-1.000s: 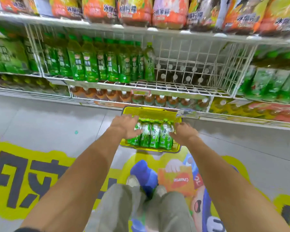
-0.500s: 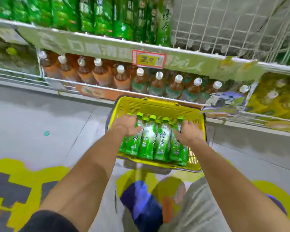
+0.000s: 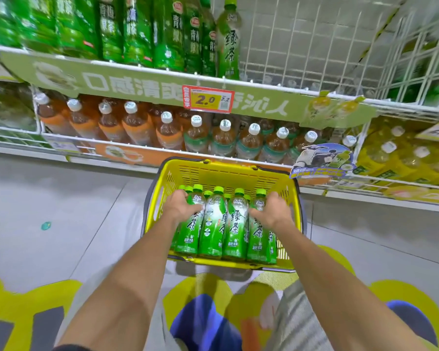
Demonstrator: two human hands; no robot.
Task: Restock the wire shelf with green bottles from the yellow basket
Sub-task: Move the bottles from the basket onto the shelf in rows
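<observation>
Green bottles [image 3: 235, 224]: a batch lying in the near half of the yellow basket, caps toward the shelf. Four in the top layer show full labels; more caps peek from below, about nine caps in all, exact total unclear.
Left hand [image 3: 181, 207]: fingers curled over the leftmost top bottle, palm against its shoulder; clasped on it.
Right hand [image 3: 273, 211]: fingers spread against the rightmost top bottle, pressing its side; whether they wrap it fully cannot be told.
Yellow basket [image 3: 228, 173]: on the floor just before the lowest shelf, far half bare, dark handle folded down around the rim.
Wire shelf [image 3: 314, 54]: white wire bay above, right part open down to the grid floor; one matching green bottle [image 3: 229, 41] stands upright at the left edge of that gap, touching a row of darker green bottles [image 3: 137, 29].
Price tag [image 3: 208, 99]: one, red and yellow, clipped on the shelf's front rail.
Lower shelf: ten white-capped brown bottles [image 3: 167, 127] in the front row.
Yellow bottles [image 3: 401, 158]: right of them, behind a wire divider.
Floor [image 3: 61, 198]: grey tiles clear to the left of the basket; printed sticker under the knees.
</observation>
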